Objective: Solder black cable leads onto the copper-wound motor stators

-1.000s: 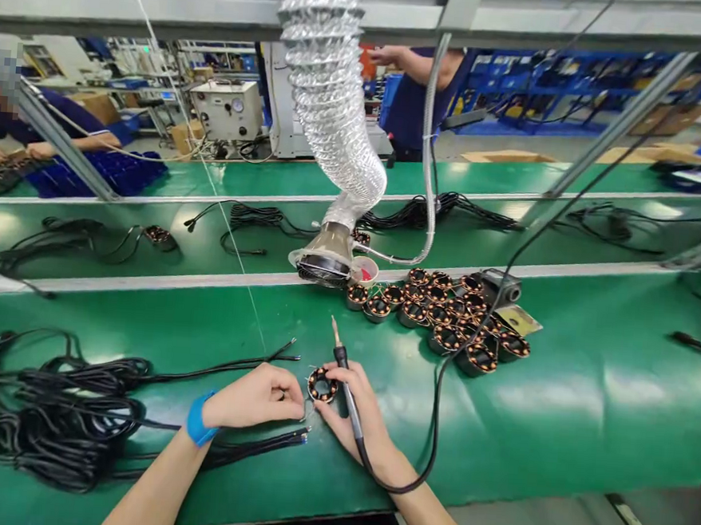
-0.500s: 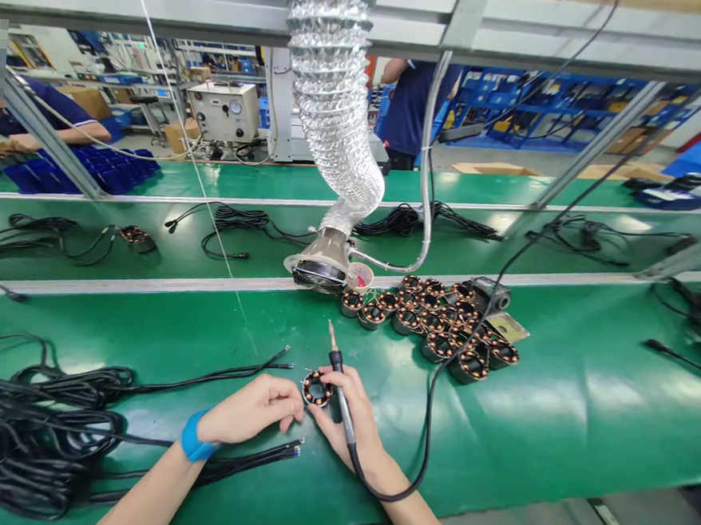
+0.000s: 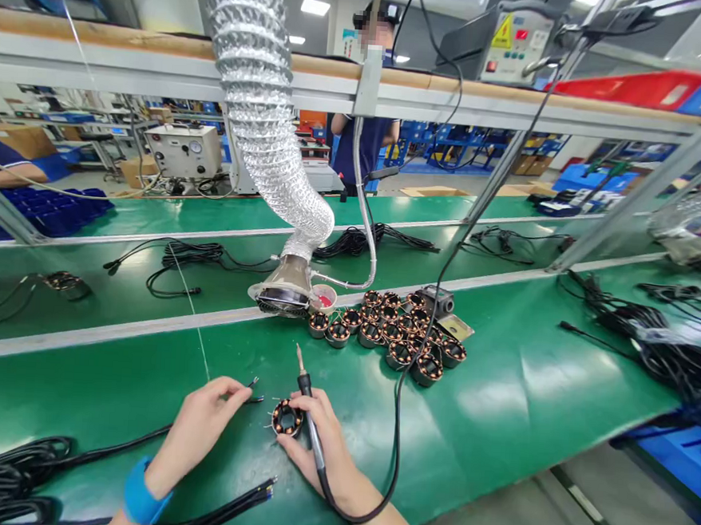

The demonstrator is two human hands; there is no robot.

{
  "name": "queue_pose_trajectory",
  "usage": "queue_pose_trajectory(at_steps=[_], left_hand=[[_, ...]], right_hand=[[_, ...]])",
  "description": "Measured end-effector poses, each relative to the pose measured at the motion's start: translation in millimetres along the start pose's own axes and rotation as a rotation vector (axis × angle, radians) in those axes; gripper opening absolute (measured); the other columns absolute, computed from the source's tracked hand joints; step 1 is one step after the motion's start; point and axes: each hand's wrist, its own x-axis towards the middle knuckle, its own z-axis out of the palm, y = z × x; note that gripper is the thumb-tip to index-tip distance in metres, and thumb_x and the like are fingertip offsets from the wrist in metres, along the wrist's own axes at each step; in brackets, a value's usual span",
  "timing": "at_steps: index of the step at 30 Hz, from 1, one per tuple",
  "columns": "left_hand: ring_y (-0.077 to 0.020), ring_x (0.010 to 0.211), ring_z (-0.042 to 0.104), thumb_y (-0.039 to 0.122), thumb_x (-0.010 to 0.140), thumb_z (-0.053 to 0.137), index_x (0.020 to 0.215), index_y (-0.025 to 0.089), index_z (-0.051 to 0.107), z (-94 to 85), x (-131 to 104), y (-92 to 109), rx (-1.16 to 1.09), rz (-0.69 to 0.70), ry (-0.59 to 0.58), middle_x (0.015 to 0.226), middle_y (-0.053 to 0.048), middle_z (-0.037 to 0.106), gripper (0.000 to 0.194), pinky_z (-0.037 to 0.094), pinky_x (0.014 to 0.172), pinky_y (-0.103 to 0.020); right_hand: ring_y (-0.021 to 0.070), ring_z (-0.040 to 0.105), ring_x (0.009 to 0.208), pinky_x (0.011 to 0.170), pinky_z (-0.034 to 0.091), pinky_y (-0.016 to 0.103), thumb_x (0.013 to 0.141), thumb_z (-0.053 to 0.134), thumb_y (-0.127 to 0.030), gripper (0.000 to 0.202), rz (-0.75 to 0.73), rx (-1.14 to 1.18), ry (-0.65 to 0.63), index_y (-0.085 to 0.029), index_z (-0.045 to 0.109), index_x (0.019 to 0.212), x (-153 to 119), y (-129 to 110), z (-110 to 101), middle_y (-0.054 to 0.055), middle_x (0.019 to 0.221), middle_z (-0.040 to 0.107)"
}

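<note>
My left hand [image 3: 204, 424], with a blue wristband [image 3: 145, 492], is closed in a pinch at the stripped end of a black cable [image 3: 250, 399]. Its fingers partly cover the cable ends. A thin pale wire [image 3: 201, 340] hangs down to behind that hand. In my right hand [image 3: 329, 449] a small motor stator [image 3: 276, 427] with copper windings is held between thumb and fingers, its short wire leads pointing left. The same hand carries a soldering iron [image 3: 312, 428], tip pointing up and away. More black cable ends [image 3: 250, 497] lie below, between my hands.
Several stators [image 3: 394, 329] stand grouped on the green bench [image 3: 525, 419]. A fume extractor hood [image 3: 286, 282] hangs behind my hands, beside a small cup [image 3: 324, 297]. Coiled black cables [image 3: 5, 470] lie at left. The iron's cord [image 3: 397, 426] loops at right. A person [image 3: 358, 151] stands beyond.
My left hand has moved away from the stator, leftward to the black cable ends. My right hand still holds the stator and soldering iron. The view has tilted up and turned right.
</note>
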Motion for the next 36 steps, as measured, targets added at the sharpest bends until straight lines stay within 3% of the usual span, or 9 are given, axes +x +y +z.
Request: queue_pose_trajectory(at_steps=[3, 7, 12, 15, 21, 25, 28, 31, 36], left_hand=[[-0.0223, 0.081, 0.063, 0.05, 0.086, 0.057, 0.105, 0.022, 0.066, -14.8, 1, -17, 0.354, 0.051, 0.056, 0.106, -0.007, 0.064, 0.035, 0.045, 0.071, -0.031], [-0.0198, 0.079, 0.065, 0.03, 0.094, 0.044, 0.094, 0.022, 0.063, -18.6, 2, -29, 0.621, 0.098, -0.136, 0.098, -0.004, 0.063, 0.02, 0.044, 0.069, -0.029], [-0.0206, 0.071, 0.065, 0.023, 0.099, 0.03, 0.097, 0.019, 0.058, -11.8, 1, -28, 0.798, 0.151, -0.149, 0.097, -0.008, 0.062, 0.029, 0.042, 0.064, -0.031], [-0.0197, 0.073, 0.064, 0.027, 0.101, 0.029, 0.099, 0.021, 0.057, -4.6, -3, -22, 0.718, 0.226, -0.152, 0.098, -0.006, 0.061, 0.029, 0.042, 0.065, -0.03], [-0.0181, 0.077, 0.06, 0.031, 0.099, 0.041, 0.089, 0.021, 0.061, 0.2, -9, -5, 0.399, 0.302, -0.281, 0.09, -0.003, 0.062, 0.024, 0.041, 0.07, -0.028], [-0.0157, 0.074, 0.056, 0.037, 0.096, 0.051, 0.085, 0.019, 0.066, -12.0, -7, 1, 0.155, 0.262, -0.267, 0.085, -0.003, 0.064, 0.026, 0.04, 0.069, -0.025], [-0.0132, 0.063, 0.051, 0.042, 0.092, 0.056, 0.081, 0.016, 0.068, -16.3, -6, 4, -0.021, 0.131, -0.214, 0.072, -0.002, 0.063, 0.031, 0.037, 0.06, -0.024], [-0.0125, 0.059, 0.052, 0.044, 0.089, 0.059, 0.097, 0.013, 0.07, -14.3, -7, 5, -0.204, 0.026, -0.184, 0.067, -0.001, 0.062, 0.033, 0.038, 0.058, -0.023], [-0.0105, 0.051, 0.044, 0.046, 0.091, 0.056, 0.118, 0.013, 0.068, -9.5, -9, 4, -0.321, 0.021, -0.196, 0.056, 0.004, 0.049, 0.044, 0.036, 0.053, -0.022]], right_hand=[[0.0181, 0.058, 0.11, 0.101, 0.047, 0.032, 0.079, 0.07, -0.011, 0.051, -0.016, -0.02, 0.01, -0.029, 0.051, 0.123, -1, 1, 1, 0.004, 0.119, 0.053], [0.0179, 0.06, 0.106, 0.097, 0.049, 0.032, 0.08, 0.069, -0.011, 0.049, -0.041, -0.046, 0.033, -0.028, 0.052, 0.123, -3, 1, 2, 0.005, 0.117, 0.054], [0.019, 0.06, 0.108, 0.098, 0.05, 0.033, 0.082, 0.068, -0.012, 0.043, -0.023, -0.052, 0.071, -0.027, 0.054, 0.119, 0, -2, -4, 0.005, 0.117, 0.055], [0.0187, 0.059, 0.106, 0.095, 0.05, 0.032, 0.082, 0.069, -0.012, 0.041, -0.001, -0.06, 0.128, -0.027, 0.054, 0.117, 5, -2, -8, 0.005, 0.115, 0.055], [0.0189, 0.059, 0.101, 0.093, 0.051, 0.034, 0.083, 0.068, -0.013, 0.037, 0.026, -0.115, 0.183, -0.025, 0.055, 0.116, 14, -1, -11, 0.005, 0.11, 0.055], [0.0195, 0.059, 0.102, 0.093, 0.051, 0.034, 0.084, 0.067, -0.015, 0.034, 0.046, -0.137, 0.16, -0.025, 0.056, 0.114, 20, -3, -14, 0.005, 0.11, 0.055], [0.0202, 0.06, 0.102, 0.093, 0.051, 0.036, 0.084, 0.067, -0.017, 0.033, 0.043, -0.144, 0.123, -0.025, 0.056, 0.114, 30, -4, -12, 0.005, 0.111, 0.055], [0.0203, 0.061, 0.101, 0.092, 0.052, 0.036, 0.084, 0.066, -0.017, 0.031, 0.022, -0.132, 0.084, -0.025, 0.057, 0.113, 40, -4, -4, 0.005, 0.11, 0.056], [0.02, 0.061, 0.106, 0.096, 0.051, 0.036, 0.083, 0.067, -0.015, 0.039, -0.033, -0.083, -0.01, -0.025, 0.055, 0.119, 47, -8, 7, 0.006, 0.117, 0.057]])
